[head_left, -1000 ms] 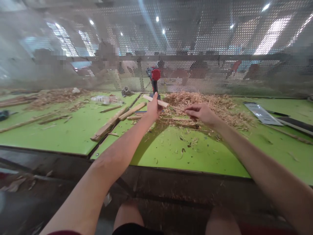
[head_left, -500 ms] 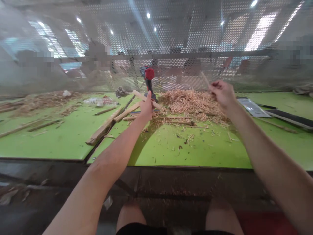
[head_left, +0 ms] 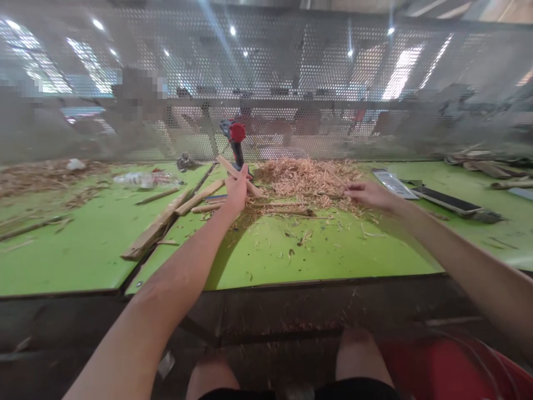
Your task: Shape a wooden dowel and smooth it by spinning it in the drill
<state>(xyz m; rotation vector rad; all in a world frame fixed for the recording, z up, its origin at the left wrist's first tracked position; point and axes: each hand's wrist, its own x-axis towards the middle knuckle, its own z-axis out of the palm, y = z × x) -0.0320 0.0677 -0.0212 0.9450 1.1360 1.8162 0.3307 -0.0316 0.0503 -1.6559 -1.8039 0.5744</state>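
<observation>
My left hand [head_left: 236, 193] is closed round a short flat wooden strip [head_left: 227, 166], which slants across it with both ends showing. Just behind that hand a red and black cordless drill [head_left: 237, 139] stands upright on its base. Over the right part of a heap of wood shavings [head_left: 302, 175], my right hand [head_left: 368, 194] pinches a thin pale wooden stick [head_left: 338, 180], hard to make out against the curls. Below the heap lies a thin wooden stick [head_left: 291, 211]; longer wood pieces [head_left: 156, 225] rest left of my left hand.
The green tabletop [head_left: 333, 250] has a dark seam [head_left: 145, 255] at left. A clear plastic bottle [head_left: 145, 179] lies on the left. To the right are a pale flat packet [head_left: 393, 183] and a long black block [head_left: 447, 199]. A perforated screen [head_left: 275, 72] rises behind; blurred people show beyond.
My right hand has come down from above the shavings to their right side, still pinching the thin stick. My left hand keeps its hold on the strip. The view has turned slightly right.
</observation>
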